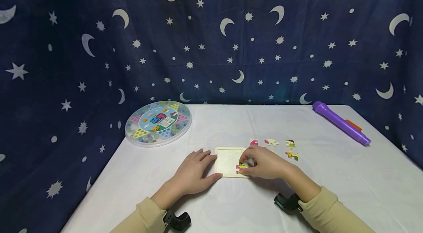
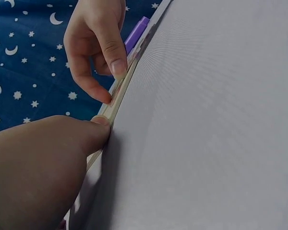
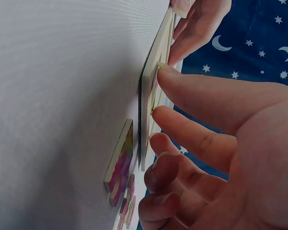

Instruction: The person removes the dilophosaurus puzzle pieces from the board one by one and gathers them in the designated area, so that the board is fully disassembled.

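A shallow square wooden puzzle tray (image 1: 226, 157) lies flat on the white table. In its near right corner sits a pink, yellow and green puzzle piece (image 1: 239, 169). My right hand (image 1: 269, 163) pinches this piece with thumb and index finger, and the right wrist view shows both fingertips (image 3: 164, 69) down at the tray. My left hand (image 1: 195, 172) rests at the tray's left side, fingers extended, its thumb (image 2: 100, 120) touching the near left corner. Several loose puzzle pieces (image 1: 271, 142) lie beyond and right of the tray, partly hidden by the right hand.
A round, clear-lidded game box (image 1: 158, 123) with colourful contents stands at the back left. At the back right lies a purple tube-shaped thing (image 1: 342, 122) beside a small orange object (image 1: 353, 125). A dark blue curtain (image 1: 211, 34) with moons and stars hangs behind the table.
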The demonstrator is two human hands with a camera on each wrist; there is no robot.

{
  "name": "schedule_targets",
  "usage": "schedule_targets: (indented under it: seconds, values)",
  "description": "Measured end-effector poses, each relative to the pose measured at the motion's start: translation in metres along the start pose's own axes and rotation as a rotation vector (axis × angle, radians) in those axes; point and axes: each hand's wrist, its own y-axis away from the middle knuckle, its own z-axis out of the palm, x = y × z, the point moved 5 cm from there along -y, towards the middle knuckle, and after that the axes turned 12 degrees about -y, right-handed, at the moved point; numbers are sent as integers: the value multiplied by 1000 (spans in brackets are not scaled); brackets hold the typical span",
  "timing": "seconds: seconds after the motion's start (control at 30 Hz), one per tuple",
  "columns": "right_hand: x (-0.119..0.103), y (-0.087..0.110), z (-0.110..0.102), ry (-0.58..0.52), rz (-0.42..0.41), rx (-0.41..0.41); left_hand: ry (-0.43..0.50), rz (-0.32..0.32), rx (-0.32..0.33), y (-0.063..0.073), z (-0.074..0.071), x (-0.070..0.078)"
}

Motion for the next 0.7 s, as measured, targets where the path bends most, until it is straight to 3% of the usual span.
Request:
schedule_targets:
  seconds: [0.7]
  values:
    - [0,0,1,-18,49,-2,3,6,3,-1,-1,1]
